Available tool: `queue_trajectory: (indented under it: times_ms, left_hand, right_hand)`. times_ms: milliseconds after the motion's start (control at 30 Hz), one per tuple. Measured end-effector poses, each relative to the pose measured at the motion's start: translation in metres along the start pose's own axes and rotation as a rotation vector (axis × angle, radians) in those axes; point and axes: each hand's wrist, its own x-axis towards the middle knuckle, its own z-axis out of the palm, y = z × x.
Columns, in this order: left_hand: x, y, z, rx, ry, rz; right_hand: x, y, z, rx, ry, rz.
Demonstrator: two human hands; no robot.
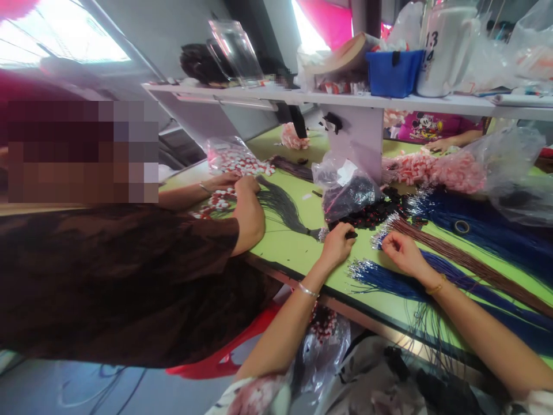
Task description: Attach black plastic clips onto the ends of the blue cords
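Pieces of small, black, blocky plastic lie heaped on the green-topped desk just beyond your left hand, probably to keep each one within short reach. That hand is closed in a pinch on one small black plastic piece, held out at the fingertips, which seems to leave its end exposed toward your right hand. Your right hand is curled, thumb against fingers, beside the silver metal tips of a long brown wire bundle; I cannot tell whether it grips a wire.

The brown bundle and a glossy dark blue wire bundle slant toward the desk's right edge with their tips pointing left, presumably so the ends sit close to your hands.

Both your forearms cross the desk's black-trimmed front edge. Green surface shows between your left wrist and the co-worker's arm, but a grey wire bundle ends near your left hand, so swing left with care. Toward the far edge, a clear plastic bag stands behind the heap and limits your forward reach.
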Motion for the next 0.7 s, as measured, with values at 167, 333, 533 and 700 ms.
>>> queue_trajectory:
  times_ms: [167,333,533,700]
  left_hand:
    - [-0.018,0.014,-0.003,-0.648,0.017,-0.256]
    - [-0.041,0.044,0.001,-1.187,-0.065,-0.319]
    - [-0.059,0.064,0.02,-1.392,-0.163,-0.466]
    - [-0.066,0.067,0.032,-1.565,-0.245,-0.516]
  right_hand:
    - [-0.012,0.001,0.0,0.096,0.02,0.06]
    - [-0.026,-0.005,-0.003,0.072,0.023,0.073]
    - [-0.037,-0.01,-0.006,-0.021,-0.007,0.03]
    - [-0.044,-0.012,-0.006,-0.141,-0.009,0.005]
